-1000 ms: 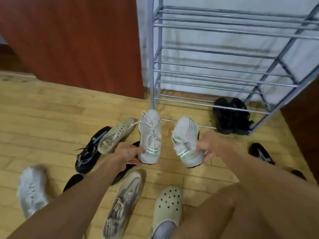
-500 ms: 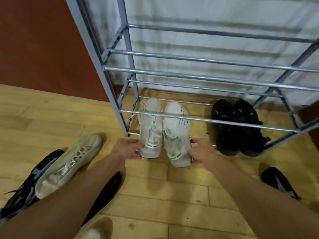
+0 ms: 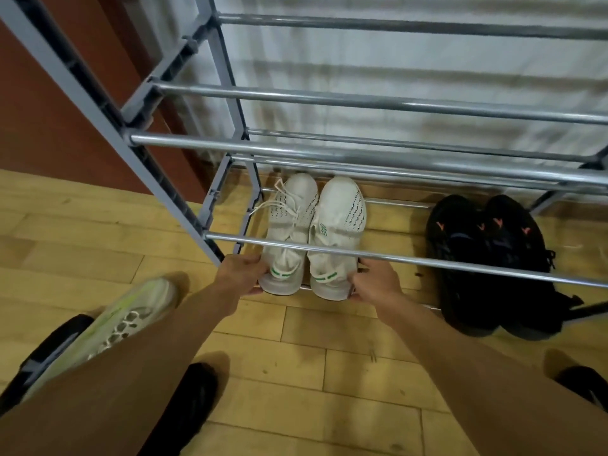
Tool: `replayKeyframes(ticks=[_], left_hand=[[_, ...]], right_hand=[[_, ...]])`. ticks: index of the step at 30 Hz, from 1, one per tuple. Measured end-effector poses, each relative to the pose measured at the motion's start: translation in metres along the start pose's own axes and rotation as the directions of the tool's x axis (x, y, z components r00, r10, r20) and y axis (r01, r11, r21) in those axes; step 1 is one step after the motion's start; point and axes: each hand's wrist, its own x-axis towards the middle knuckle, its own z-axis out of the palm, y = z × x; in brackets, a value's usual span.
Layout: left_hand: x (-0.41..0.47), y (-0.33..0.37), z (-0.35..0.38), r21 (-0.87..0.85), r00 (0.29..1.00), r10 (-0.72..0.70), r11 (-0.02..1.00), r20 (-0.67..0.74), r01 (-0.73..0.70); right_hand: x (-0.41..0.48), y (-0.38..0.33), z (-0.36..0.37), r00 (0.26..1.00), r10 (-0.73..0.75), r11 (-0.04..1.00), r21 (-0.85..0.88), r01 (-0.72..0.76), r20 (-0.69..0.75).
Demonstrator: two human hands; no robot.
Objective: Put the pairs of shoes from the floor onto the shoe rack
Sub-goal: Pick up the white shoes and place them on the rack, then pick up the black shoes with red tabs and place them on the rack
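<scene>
Two white knit sneakers with green heel stripes lie side by side, toes pointing to the wall, on the bottom tier of the grey metal shoe rack (image 3: 329,156). My left hand (image 3: 243,271) grips the heel of the left white sneaker (image 3: 289,232). My right hand (image 3: 375,281) grips the heel of the right white sneaker (image 3: 335,232). Their heels sit at the rack's front low bar. A pair of black shoes (image 3: 490,258) with orange marks rests on the same tier to the right.
On the wooden floor at the lower left lie a pale green-white sneaker (image 3: 131,317) and black shoes (image 3: 190,403), partly hidden by my left arm. Another black shoe (image 3: 582,383) peeks out at the lower right. A red-brown panel (image 3: 49,110) stands left of the rack.
Both hands carried the white sneakers from above the floor forward into the rack's bottom tier, and the view moved in closer. The sneakers now lie together deeper under the front bar.
</scene>
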Motion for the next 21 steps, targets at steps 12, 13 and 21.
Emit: replayKeyframes(ticks=[12,13,21], left_hand=[[-0.037,-0.019,-0.006,0.023,0.995,0.073,0.997,0.072,-0.074],[-0.045,-0.021,-0.012,0.014,0.993,0.082,0.996,0.084,-0.084],[-0.107,-0.057,-0.115,0.229,0.986,0.007,0.972,0.168,-0.046]], right_hand=[[-0.047,-0.013,-0.003,0.991,-0.106,0.866,-0.483,0.133,0.083],[-0.058,-0.019,-0.003,0.988,-0.122,0.814,-0.559,0.156,0.098],[-0.167,-0.065,0.035,0.859,-0.19,0.377,-0.772,0.511,0.476]])
